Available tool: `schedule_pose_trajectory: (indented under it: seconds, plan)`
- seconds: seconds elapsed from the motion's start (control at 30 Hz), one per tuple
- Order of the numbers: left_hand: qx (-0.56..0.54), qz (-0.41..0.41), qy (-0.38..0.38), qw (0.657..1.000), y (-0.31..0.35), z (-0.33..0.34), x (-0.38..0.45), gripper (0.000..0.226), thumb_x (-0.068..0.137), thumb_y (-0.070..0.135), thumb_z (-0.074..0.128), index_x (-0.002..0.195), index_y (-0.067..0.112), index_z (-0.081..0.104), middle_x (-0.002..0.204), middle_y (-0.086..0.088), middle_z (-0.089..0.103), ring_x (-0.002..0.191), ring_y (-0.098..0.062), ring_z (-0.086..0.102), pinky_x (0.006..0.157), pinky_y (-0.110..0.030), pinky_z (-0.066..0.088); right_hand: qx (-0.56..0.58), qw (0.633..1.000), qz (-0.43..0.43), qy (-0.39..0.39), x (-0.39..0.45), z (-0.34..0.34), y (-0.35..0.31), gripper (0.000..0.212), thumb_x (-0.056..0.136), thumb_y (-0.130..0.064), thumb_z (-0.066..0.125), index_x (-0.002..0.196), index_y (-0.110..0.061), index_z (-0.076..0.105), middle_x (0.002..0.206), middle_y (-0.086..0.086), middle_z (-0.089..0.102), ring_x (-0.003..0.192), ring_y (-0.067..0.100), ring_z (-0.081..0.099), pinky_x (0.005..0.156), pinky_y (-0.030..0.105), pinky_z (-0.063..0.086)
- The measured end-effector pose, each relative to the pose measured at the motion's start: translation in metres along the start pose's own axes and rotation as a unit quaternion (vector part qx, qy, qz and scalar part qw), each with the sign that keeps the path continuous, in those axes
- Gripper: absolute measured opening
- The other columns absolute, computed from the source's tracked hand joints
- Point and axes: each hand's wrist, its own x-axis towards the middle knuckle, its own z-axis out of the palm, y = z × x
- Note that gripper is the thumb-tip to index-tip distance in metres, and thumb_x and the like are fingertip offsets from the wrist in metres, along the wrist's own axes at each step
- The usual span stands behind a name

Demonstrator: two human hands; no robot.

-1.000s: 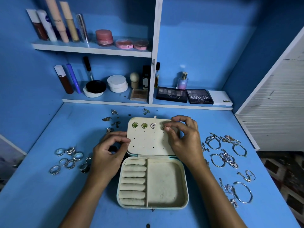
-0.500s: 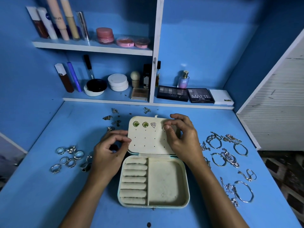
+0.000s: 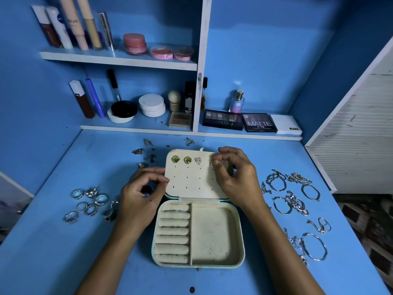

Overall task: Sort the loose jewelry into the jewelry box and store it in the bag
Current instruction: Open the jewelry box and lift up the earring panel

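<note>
A cream jewelry box (image 3: 240, 231) lies open in the middle of the blue desk, with ring rolls on the left and one bare compartment on the right. Its lid panel (image 3: 191, 184) stands tilted back and carries two green earrings (image 3: 175, 159) and a triangular earring (image 3: 198, 160) in its top row. My right hand (image 3: 238, 179) pinches a fourth small earring (image 3: 212, 164) against the panel's top right. My left hand (image 3: 138, 199) grips the lid's left edge with curled fingers. No bag is in view.
Several rings (image 3: 89, 201) lie left of the box, and several bracelets and chains (image 3: 293, 192) lie to its right. Loose earrings (image 3: 146, 154) are scattered behind the lid. Shelves of cosmetics (image 3: 148, 107) line the back wall. A white slatted panel (image 3: 357, 135) borders the right.
Both hands stay at the lid. My right fingertips shift slightly on the fourth earring; nothing else has moved.
</note>
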Motion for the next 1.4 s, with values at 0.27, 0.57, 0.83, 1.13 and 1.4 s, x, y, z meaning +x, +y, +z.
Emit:
schedule_pose_trajectory:
  seconds: [0.27,0.57,0.83,1.13,1.4]
  plan:
    - [0.003,0.011,0.009,1.0,-0.003,0.003,0.001,0.024,0.081,-0.006,0.072,0.074,0.016,0.069,0.103,0.005,0.071,0.103,-0.011,0.064,0.078,-0.019,0.046,0.011,0.999,0.035,0.019,0.002,0.003,0.003,0.017,0.09,-0.025,0.073,0.106,-0.026,0.068,0.103,-0.011,0.067,0.076,0.02,0.063,0.079,0.035,0.053]
    - [-0.001,0.0,0.004,1.0,-0.003,0.002,0.0,0.023,0.082,-0.006,0.072,0.075,0.016,0.069,0.104,0.006,0.07,0.104,-0.009,0.064,0.08,-0.018,0.046,0.071,0.992,0.105,0.022,0.003,0.002,-0.003,0.015,0.09,-0.03,0.073,0.104,-0.032,0.068,0.087,0.005,0.067,0.065,0.036,0.054,0.06,0.038,0.05]
    - [0.002,-0.008,0.005,1.0,-0.004,0.002,0.001,0.024,0.082,-0.005,0.072,0.074,0.018,0.07,0.105,0.006,0.071,0.105,-0.009,0.064,0.08,-0.026,0.049,0.106,0.98,0.167,0.014,0.001,0.001,0.002,0.039,0.092,-0.036,0.068,0.13,-0.031,0.059,0.12,-0.02,0.064,0.09,0.021,0.062,0.083,0.027,0.056]
    - [0.001,-0.017,-0.001,1.0,-0.004,0.002,0.0,0.026,0.082,-0.006,0.071,0.075,0.019,0.07,0.104,0.009,0.07,0.101,-0.006,0.064,0.08,-0.018,0.048,0.096,0.977,0.188,-0.003,0.005,0.004,0.007,0.029,0.085,-0.04,0.076,0.112,-0.031,0.068,0.107,-0.012,0.068,0.086,0.007,0.062,0.082,0.022,0.051]
    - [0.022,-0.052,0.027,0.998,0.003,0.007,0.011,0.023,0.088,0.004,0.068,0.086,0.027,0.07,0.088,0.011,0.07,0.079,-0.009,0.062,0.069,-0.014,0.047,0.078,0.979,0.187,-0.016,0.006,0.007,0.015,0.028,0.083,-0.047,0.075,0.104,-0.032,0.065,0.094,-0.012,0.066,0.08,0.009,0.062,0.079,0.029,0.053]
